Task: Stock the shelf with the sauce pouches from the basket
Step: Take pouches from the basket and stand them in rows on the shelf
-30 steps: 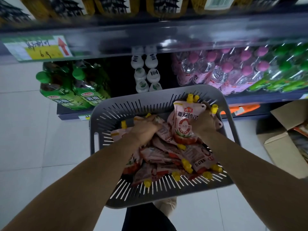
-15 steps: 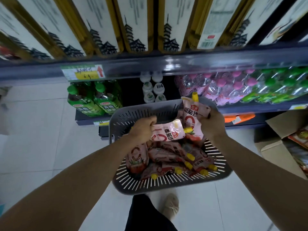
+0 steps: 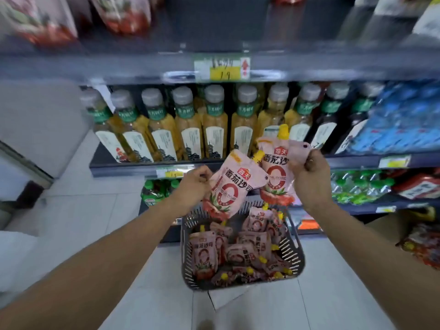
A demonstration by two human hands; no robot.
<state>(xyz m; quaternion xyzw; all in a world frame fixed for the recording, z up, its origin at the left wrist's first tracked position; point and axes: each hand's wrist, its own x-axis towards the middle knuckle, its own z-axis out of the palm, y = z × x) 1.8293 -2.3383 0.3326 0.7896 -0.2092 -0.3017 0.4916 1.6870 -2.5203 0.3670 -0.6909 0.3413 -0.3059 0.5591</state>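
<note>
Each hand holds one pink sauce pouch with a yellow cap above the grey slotted basket. My left hand grips the left pouch by its side, tilted. My right hand pinches the upper corner of the right pouch, which hangs upright. Several more pouches lie heaped in the basket on the floor. The upper shelf carries blurred pouches at its top left, with a dark gap at its middle.
Tea bottles fill the shelf behind my hands, with dark bottles and blue packs to their right. A price tag hangs on the upper shelf edge. Green-capped bottles sit lower right. Red packets lie at the far right. White tiled floor lies left.
Both hands have risen out of the basket, each with a pouch. The view has tilted up, so higher shelves show and the basket sits lower in the frame.
</note>
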